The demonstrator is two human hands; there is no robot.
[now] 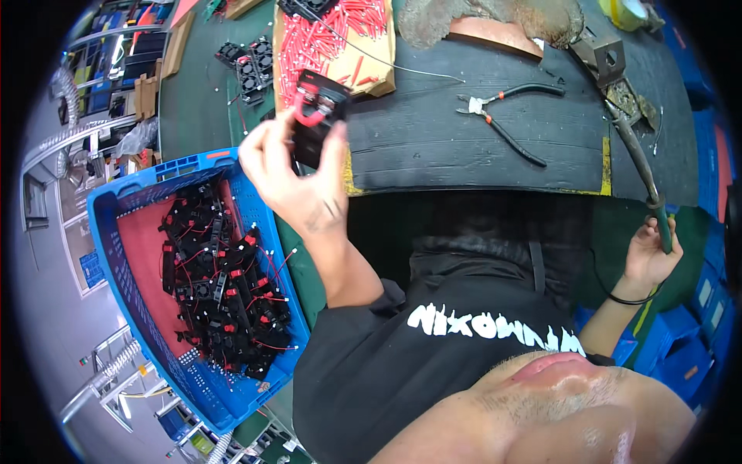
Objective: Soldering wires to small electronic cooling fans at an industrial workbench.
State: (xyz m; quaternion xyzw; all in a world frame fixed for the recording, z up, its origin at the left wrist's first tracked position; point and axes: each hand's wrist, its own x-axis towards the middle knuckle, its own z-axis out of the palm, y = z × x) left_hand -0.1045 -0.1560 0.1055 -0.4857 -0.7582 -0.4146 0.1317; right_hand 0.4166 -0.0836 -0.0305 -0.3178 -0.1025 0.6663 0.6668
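Observation:
My left hand (300,179) grips a black rectangular electrical part (311,138) above the table's front edge, thumb on one side and fingers on the other. A short red wire loop (312,119) curves across its upper end, next to shiny metal terminals. Over on the right, my right hand (651,259) is closed round the green handle of a soldering iron (641,164). The iron's long metal shaft points up and away to the metal stand (607,66); its tip is hard to make out there.
Cutting pliers (506,127) lie spread on the dark table (433,155). Behind my left hand sits a cardboard tray (359,48) of red wires, with small black fans (253,69) beside it. A blue crate (166,172) at the left holds black parts with red wires.

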